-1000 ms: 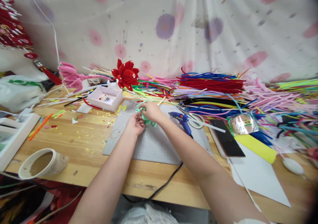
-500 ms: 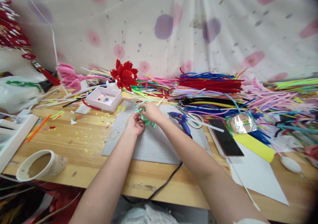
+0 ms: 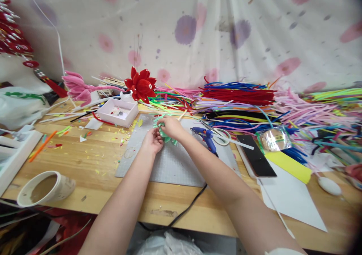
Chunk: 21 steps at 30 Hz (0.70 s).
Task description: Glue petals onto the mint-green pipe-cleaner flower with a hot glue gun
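Observation:
Both my hands meet over a grey cutting mat (image 3: 181,170) on a wooden table. Between them is a mint-green pipe-cleaner piece (image 3: 166,136) with curled, leaf-like parts; much of it is hidden by fingers. My left hand (image 3: 154,140) is palm up with its fingers curled at the piece's left side. My right hand (image 3: 171,127) comes over the top, thumb and fingers pinching it. To the right lies a blue hot glue gun (image 3: 207,138) with its black cord, next to white-handled scissors (image 3: 222,136).
Bundles of coloured pipe cleaners (image 3: 237,96) line the back. A red flower (image 3: 140,84) and a pink tray (image 3: 118,112) stand behind the mat. A cup of brown drink (image 3: 46,189) is front left, near a power strip (image 3: 18,153). A phone (image 3: 256,155) lies right.
The view has shifted very slightly. My hands stay in almost the same place on the green piece, and nothing else has visibly moved.

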### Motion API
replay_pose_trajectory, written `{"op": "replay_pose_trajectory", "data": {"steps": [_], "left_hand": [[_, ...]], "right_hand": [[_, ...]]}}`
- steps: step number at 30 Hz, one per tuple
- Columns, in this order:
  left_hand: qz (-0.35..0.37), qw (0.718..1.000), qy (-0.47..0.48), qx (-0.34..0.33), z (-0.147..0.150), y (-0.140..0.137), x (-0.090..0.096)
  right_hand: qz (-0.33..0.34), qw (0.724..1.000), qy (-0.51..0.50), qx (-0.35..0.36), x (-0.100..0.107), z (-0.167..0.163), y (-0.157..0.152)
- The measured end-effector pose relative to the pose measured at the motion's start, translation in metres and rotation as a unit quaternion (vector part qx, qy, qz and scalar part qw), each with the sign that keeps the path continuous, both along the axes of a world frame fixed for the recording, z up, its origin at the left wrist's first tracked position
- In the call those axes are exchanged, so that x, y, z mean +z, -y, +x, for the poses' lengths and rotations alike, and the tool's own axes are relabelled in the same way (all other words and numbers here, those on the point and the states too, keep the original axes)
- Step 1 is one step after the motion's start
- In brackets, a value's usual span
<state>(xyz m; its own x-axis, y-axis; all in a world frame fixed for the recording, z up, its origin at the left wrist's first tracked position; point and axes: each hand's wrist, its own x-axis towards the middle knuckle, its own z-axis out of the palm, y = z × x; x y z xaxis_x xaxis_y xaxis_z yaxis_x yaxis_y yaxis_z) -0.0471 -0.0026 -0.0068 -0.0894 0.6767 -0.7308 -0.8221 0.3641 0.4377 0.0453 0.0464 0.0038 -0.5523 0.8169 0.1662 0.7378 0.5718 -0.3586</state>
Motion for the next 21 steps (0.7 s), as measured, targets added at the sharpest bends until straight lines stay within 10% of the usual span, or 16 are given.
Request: {"op": "replay_pose_trajectory", "data": {"steps": [14, 21], "left_hand": [[0.009, 0.999, 0.022, -0.038, -0.013, 0.009, -0.002], [0.071, 0.988, -0.001, 0.134, -0.042, 0.011, 0.008]], "right_hand": [[-0.017, 1.000, -0.012, 0.001, 0.008, 0.006, 0.005], [0.100, 0.985, -0.129, 0.052, 0.030, 0.027, 0.026]]}}
